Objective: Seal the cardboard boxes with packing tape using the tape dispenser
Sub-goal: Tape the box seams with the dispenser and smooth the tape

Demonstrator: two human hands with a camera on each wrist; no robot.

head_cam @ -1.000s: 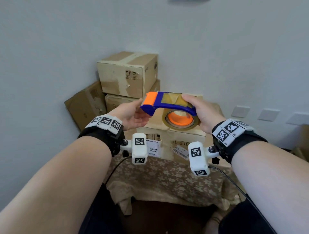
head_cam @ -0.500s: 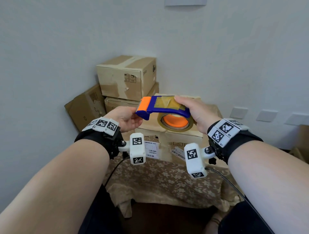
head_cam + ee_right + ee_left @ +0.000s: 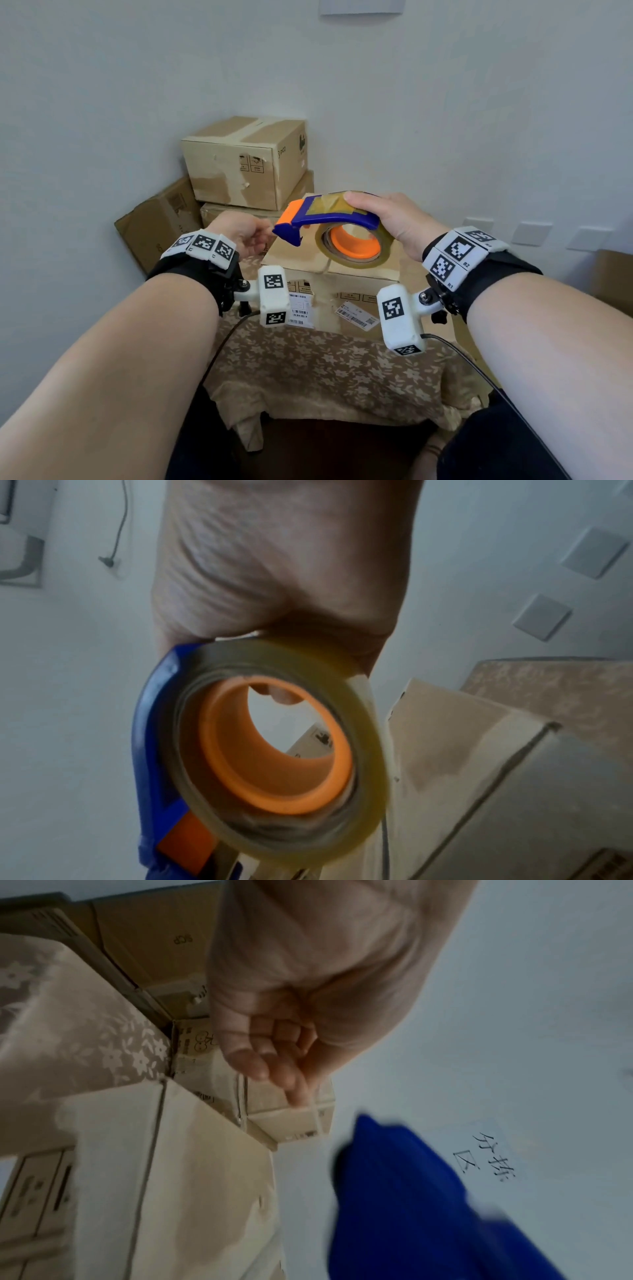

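So right now my right hand (image 3: pixel 394 219) is wrapped over the top of the tape dispenser (image 3: pixel 329 222), held up above the box (image 3: pixel 329 274) on the counter (image 3: pixel 325 370). My left hand (image 3: pixel 239 233) is loosely curled beside its orange nose, holding nothing I can see. Worry is the loose tape end folding back and sticking to itself before I catch it. Boxes all look closed, so no idea what's inside.

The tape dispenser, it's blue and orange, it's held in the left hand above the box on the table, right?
Not quite: the right hand holds the blue and orange tape dispenser above the box on the table, as the head view shows. The left hand is beside its orange end.
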